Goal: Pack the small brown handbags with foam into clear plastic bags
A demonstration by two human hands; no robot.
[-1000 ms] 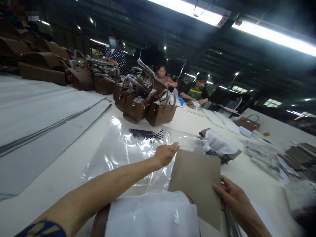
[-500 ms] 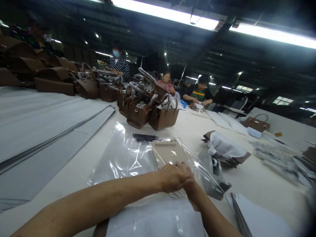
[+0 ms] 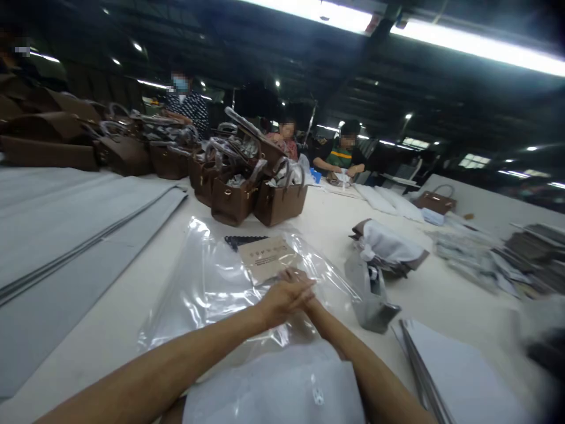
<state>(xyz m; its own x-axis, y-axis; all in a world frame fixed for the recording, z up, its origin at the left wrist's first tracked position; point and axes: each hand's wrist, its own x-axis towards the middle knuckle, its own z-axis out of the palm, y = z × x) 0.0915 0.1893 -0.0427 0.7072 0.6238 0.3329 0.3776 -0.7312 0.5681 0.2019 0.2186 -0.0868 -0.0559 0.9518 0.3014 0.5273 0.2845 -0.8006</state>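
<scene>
1. Plastic at both hands: my left hand (image 3: 278, 301) crosses over my right hand (image 3: 295, 275) at the clear bag (image 3: 174, 294). Hands together, overlapping; whether either is closed on the film, cannot tell.
2. Card (image 3: 267, 260), beige, lies tilted just beyond my right fingers, toward the bag's far edge, apparently under the film. Dark lettering shows there; whether on card or film, cannot tell.
3. Change: a second ago what looks like the same card was in my right hand, outside the bag. It now lies farther up, beside the black print (image 3: 241, 241), and turned. Judgement: well inside the bag.
4. Toward the near edge of the table (image 3: 326, 227), a white-wrapped item (image 3: 265, 391) sits in front of me, brown showing at its left.
5. Along the table's left edge, pale sheets (image 3: 75, 229); toward the far edge, brown handbags (image 3: 280, 203); near right corner, white papers (image 3: 468, 365); right of the bag, a grey holder (image 3: 371, 309).
6. Room: co-workers past the far edge, one in a striped top (image 3: 339, 156); dark roof, bright tube lights (image 3: 481, 47).
</scene>
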